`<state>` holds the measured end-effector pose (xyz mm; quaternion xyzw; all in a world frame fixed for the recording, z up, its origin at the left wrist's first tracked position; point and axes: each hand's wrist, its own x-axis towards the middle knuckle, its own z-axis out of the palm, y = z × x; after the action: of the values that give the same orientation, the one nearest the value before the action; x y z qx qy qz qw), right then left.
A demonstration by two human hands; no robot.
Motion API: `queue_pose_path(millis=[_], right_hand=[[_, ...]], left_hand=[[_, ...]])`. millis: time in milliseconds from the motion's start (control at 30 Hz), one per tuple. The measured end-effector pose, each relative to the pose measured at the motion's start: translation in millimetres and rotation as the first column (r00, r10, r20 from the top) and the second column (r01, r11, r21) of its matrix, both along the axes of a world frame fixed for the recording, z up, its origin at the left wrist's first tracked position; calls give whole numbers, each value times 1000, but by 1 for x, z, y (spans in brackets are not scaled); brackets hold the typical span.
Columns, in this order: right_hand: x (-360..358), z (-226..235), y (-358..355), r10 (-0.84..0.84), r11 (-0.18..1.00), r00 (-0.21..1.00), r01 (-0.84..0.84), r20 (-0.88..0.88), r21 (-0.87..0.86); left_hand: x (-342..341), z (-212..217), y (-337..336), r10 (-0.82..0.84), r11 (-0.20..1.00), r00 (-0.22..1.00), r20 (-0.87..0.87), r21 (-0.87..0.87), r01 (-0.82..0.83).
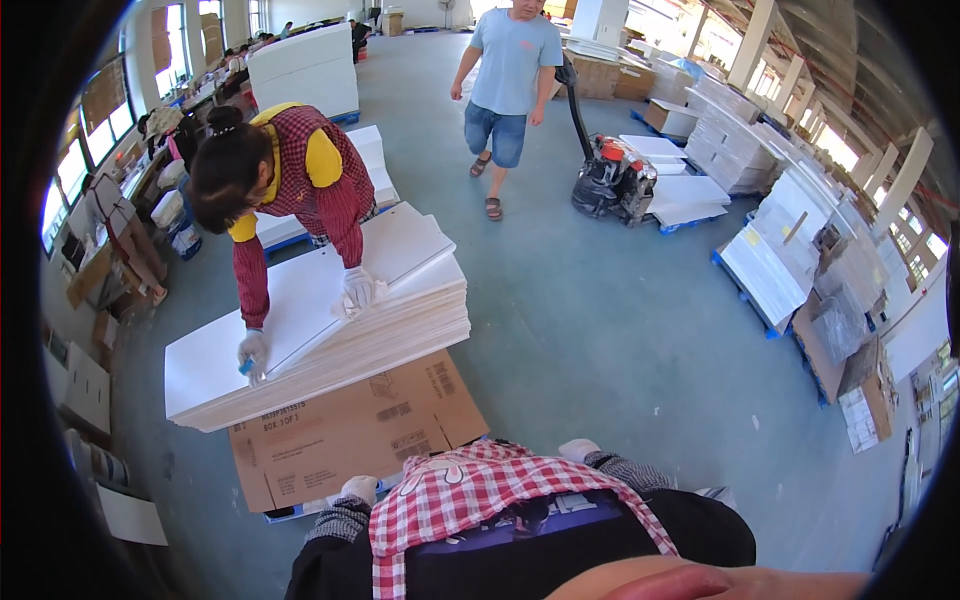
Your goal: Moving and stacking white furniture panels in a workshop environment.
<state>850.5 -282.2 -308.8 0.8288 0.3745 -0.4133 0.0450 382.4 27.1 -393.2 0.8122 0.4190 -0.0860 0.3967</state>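
Observation:
My left hand [359, 488], in a white glove with a grey patterned sleeve, hangs low by my apron, beside the edge of a printed cardboard sheet [340, 440]. My right hand [577, 450], gloved in white too, is held out past the apron's right side above the floor. The fingers of both hands are too small and foreshortened to read, and I see nothing held. Beyond the cardboard lies a tall stack of white panels [390, 325]. A co-worker in a plaid apron leans over it, one gloved hand with a white cloth [362, 296], the other with a small blue thing [246, 367].
A person in a blue shirt [515, 65] stands on the aisle beside a red and black pallet truck [615, 180]. Pallets with wrapped white panels [770, 260] line the right. Behind the co-worker stands another white stack [305, 75]. Workbenches and a bucket [178, 225] are along the left.

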Motion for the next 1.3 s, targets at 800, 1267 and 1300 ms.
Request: queue_pose_path(millis=[800, 1267, 1300], right_hand=[[-32, 44, 12, 405, 912, 888, -410, 217, -22], [-96, 72, 127, -181, 974, 983, 177, 16, 143], [-111, 83, 134, -176, 974, 984, 176, -13, 142]], left_hand=[[46, 90, 7, -289, 867, 893, -345, 302, 397], [9, 107, 190, -115, 963, 993, 37, 250, 102], [-8, 91, 194, -103, 968, 994, 43, 234, 90]])
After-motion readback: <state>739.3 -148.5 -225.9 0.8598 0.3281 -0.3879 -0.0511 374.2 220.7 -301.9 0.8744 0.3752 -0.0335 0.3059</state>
